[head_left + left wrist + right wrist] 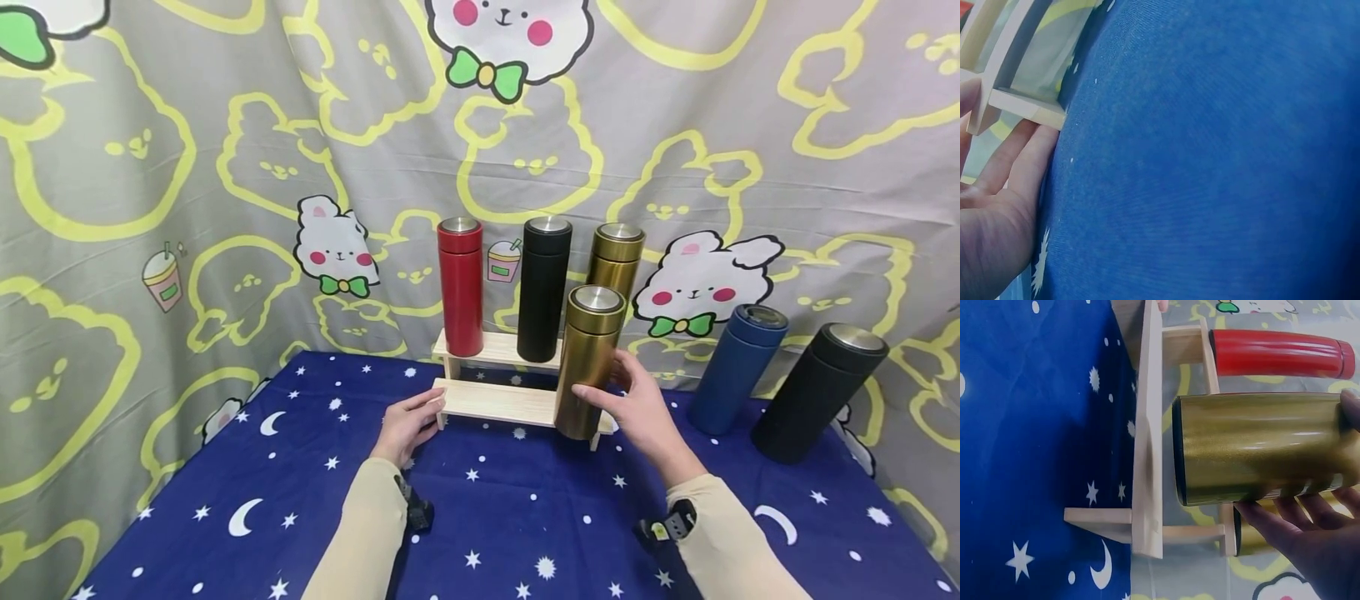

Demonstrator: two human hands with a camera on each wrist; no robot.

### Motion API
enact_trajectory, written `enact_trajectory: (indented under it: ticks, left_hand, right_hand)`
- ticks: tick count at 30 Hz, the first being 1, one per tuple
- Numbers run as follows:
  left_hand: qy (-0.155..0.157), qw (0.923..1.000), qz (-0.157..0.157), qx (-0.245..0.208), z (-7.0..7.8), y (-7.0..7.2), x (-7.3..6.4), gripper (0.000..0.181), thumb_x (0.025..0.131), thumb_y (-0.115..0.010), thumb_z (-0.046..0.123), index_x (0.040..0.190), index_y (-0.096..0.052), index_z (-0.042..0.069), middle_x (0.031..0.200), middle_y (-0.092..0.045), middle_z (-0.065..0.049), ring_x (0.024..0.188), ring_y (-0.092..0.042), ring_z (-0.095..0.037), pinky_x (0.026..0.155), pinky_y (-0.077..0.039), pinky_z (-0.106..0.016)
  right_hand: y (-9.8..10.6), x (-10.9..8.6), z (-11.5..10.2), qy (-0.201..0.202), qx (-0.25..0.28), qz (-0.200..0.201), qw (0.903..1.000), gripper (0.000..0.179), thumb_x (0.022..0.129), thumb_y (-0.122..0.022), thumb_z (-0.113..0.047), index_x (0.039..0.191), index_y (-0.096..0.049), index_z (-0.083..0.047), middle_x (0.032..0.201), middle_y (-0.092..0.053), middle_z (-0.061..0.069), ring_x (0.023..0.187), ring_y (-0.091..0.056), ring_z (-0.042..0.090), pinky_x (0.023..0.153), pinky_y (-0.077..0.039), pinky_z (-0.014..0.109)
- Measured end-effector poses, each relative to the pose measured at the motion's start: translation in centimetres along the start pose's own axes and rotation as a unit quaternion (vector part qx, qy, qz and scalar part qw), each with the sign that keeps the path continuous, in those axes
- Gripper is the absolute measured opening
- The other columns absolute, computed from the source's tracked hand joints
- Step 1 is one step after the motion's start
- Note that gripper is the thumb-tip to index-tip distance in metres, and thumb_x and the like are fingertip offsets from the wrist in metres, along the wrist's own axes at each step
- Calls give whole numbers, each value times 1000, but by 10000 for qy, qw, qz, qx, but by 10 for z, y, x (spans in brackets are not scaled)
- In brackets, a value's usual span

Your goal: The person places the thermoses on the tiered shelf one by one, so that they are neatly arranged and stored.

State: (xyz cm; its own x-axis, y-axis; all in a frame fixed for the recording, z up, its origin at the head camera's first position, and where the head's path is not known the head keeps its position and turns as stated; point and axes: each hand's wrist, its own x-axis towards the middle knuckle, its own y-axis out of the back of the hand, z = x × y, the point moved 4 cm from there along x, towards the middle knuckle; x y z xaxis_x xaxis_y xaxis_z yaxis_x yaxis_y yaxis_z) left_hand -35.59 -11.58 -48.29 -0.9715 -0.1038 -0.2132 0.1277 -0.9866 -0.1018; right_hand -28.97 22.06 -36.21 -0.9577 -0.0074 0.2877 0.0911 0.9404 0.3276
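My right hand grips a gold thermos bottle round its body, thumb in front and fingers behind. The bottle is upright at the right end of the lower step of a two-step wooden rack. In the right wrist view a narrow gap shows between the bottle's base and that step. At the rack's left end my left hand holds the lower step, fingers against its leg. A red thermos, a black thermos and another gold thermos stand on the upper step.
A blue thermos and a second black thermos stand on the table to the right of my right hand. Dark blue cloth with moons and stars covers the table. A patterned grey curtain hangs behind and at the sides.
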Motion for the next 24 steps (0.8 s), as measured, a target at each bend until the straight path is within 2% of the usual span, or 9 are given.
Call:
enact_trajectory:
  ticks: [4,15,24]
  left_hand:
    - [2,10000,4,-77,-2,0,1,37,84,-80,17,120,-73,10,121,-67,-11,100,-66,-20,82,-56,-36]
    - [-37,9999,-13,-106,0,4,0,39,86,-78,17,124,-70,9,125,-64,-13,105,-65,-22,84,-55,-37]
    - [16,9999,-57,-137,-1,-1,0,37,87,-77,15,123,-71,9,124,-65,-13,104,-65,-22,85,-55,-38]
  right_hand:
    - [-7,2,1,-123,-99,-119,9998,72,86,-79,-28,143,-42,-4,134,-52,20,123,-48,35,102,-39,54]
    - [-28,14,-4,-88,152,-185,9997,68,83,-82,-24,139,-47,-5,131,-55,19,120,-51,33,99,-43,49]
    - [-49,20,-9,-95,241,-250,9994,70,82,-83,-27,139,-48,-8,130,-57,18,117,-55,32,95,-48,49]
